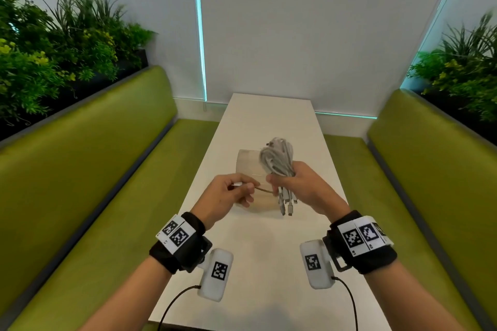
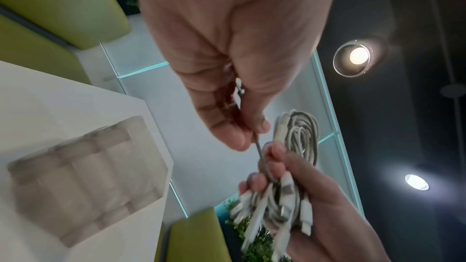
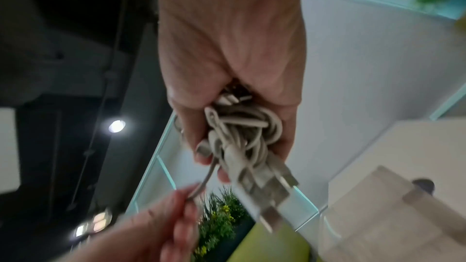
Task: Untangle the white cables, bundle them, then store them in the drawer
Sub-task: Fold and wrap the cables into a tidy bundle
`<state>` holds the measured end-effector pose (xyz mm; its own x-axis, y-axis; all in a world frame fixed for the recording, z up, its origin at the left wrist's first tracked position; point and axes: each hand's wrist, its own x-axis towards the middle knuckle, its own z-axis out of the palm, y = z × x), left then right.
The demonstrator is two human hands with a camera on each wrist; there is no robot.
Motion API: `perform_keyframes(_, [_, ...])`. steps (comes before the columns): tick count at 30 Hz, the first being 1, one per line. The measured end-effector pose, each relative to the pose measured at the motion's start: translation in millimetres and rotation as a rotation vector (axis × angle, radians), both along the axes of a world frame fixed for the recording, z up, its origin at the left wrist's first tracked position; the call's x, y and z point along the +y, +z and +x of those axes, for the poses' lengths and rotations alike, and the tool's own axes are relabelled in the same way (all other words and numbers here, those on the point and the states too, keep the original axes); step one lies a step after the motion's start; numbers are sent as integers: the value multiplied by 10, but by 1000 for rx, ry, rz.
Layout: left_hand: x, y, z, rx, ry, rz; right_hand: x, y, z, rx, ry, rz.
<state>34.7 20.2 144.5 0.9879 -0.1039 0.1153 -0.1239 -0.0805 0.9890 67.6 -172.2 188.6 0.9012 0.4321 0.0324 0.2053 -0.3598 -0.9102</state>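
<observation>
My right hand (image 1: pixel 295 185) grips a looped bundle of white cables (image 1: pixel 278 160) above the table; the loops stick up and several plugs (image 1: pixel 287 203) hang below the fist. In the right wrist view the bundle (image 3: pixel 242 136) fills the palm. My left hand (image 1: pixel 231 193) pinches one free cable end (image 1: pixel 258 188), a taut strand running from the bundle to its fingers. The left wrist view shows that strand (image 2: pixel 259 146) between thumb and fingers, with the bundle (image 2: pixel 300 136) beyond. A translucent drawer box (image 1: pixel 248 166) stands on the table behind both hands.
The long white table (image 1: pixel 269 250) runs away from me between two green benches (image 1: pixel 94 183) (image 1: pixel 430 169). Planters with green plants (image 1: pixel 53 48) line the bench backs. A white wall closes the far end. The drawer box (image 2: pixel 83 176) sits mid-table.
</observation>
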Motion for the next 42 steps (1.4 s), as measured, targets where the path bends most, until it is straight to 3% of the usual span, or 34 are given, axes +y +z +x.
perform_keyframes(4, [-50, 33, 47, -55, 100, -75, 92, -44, -92, 28, 150, -82])
perform_keyframes(11, [-47, -16, 24, -11, 135, -291, 157, -243, -106, 5, 40, -13])
perform_keyframes(17, [-83, -34, -91, 27, 30, -378, 146, -215, -86, -5, -14, 54])
perform_keyframes(20, [-215, -3, -100, 22, 42, -218, 246, -286, -104, -106, -24, -102])
perform_keyframes(24, [-393, 49, -47, 60, 202, -450, 442, -449, -180, -188, 44, -180])
perform_keyframes(30, [-367, 61, -11, 81, 252, -530, 372, -347, -239, 39, 277, 34])
perform_keyframes(33, [-345, 87, -16, 44, 195, -602, 300, -350, -238, 164, 246, 37])
perform_keyframes(38, [-347, 73, 30, 52, 166, -656, 340, -380, -223, 181, 281, 33])
perform_keyframes(42, [-229, -55, 80, 12, 186, -486, 452, -524, -212, 202, 327, -32])
